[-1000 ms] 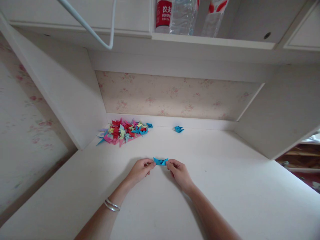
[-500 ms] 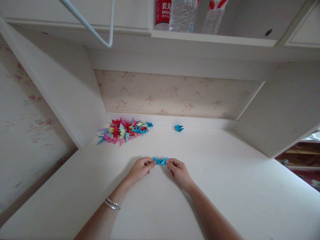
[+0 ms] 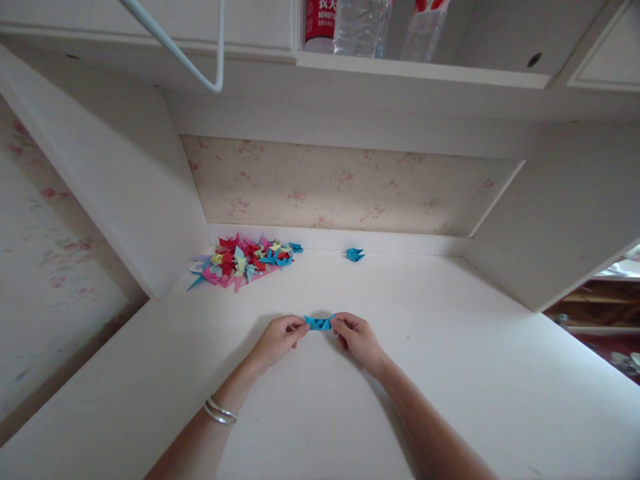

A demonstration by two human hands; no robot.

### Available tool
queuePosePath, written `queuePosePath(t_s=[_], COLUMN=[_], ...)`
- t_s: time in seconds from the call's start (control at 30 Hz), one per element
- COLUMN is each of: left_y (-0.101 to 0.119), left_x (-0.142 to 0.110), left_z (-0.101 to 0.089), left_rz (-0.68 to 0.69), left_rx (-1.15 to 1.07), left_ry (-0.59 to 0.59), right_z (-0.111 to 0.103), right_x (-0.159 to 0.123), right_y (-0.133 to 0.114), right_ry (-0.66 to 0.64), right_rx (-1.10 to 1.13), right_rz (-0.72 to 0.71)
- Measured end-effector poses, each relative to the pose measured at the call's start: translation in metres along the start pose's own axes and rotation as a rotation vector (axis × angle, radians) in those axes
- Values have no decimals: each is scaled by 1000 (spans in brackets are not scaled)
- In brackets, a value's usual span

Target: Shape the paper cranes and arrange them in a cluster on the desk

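A small folded piece of blue origami paper (image 3: 319,324) is stretched between my two hands, just over the white desk. My left hand (image 3: 280,338), with two silver bangles on its wrist, pinches the left end. The right end is between the thumb and fingers of my right hand (image 3: 358,339). Behind and to the left lies a heap of folded paper cranes (image 3: 240,261) in red, pink, yellow, blue and pale green. One blue paper crane (image 3: 355,255) sits apart, near the back edge of the desk.
The white desk (image 3: 465,380) runs back to a wallpapered panel (image 3: 320,187) between two side walls. Overhead is a shelf holding clear bottles (image 3: 359,30) and a red-labelled one (image 3: 320,23). A pale bent tube (image 3: 200,75) hangs down at the upper left.
The fingers of my right hand have shifted slightly over the paper's right end, and the paper's upper points stand out less. The whole view has moved a little.
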State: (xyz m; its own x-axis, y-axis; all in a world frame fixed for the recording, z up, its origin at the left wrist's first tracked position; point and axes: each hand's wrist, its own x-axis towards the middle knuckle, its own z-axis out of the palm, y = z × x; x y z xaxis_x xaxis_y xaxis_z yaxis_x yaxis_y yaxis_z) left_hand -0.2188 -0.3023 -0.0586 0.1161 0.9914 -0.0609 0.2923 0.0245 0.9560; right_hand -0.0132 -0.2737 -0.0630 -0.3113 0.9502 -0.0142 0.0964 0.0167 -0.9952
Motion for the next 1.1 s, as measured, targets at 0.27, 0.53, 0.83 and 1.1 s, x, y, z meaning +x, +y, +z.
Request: queuePosePath(t_s=[0.27,0.53,0.83,1.1], left_y=[0,-3,-1,-1], left_x=[0,-1,7,10], left_z=[3,8,3,3], left_rz=[-16,-4,-29,-33], left_rx=[46,104,86,85], left_ry=[34,35,81,87], right_z=[-83,-158,-178,-178], right_x=[88,170,215,222], right_y=[12,33,48,55], right_ry=[182,305,315,338], right_rx=[-353,-610,-728,-702], right_rz=[-13,9,-18,-15])
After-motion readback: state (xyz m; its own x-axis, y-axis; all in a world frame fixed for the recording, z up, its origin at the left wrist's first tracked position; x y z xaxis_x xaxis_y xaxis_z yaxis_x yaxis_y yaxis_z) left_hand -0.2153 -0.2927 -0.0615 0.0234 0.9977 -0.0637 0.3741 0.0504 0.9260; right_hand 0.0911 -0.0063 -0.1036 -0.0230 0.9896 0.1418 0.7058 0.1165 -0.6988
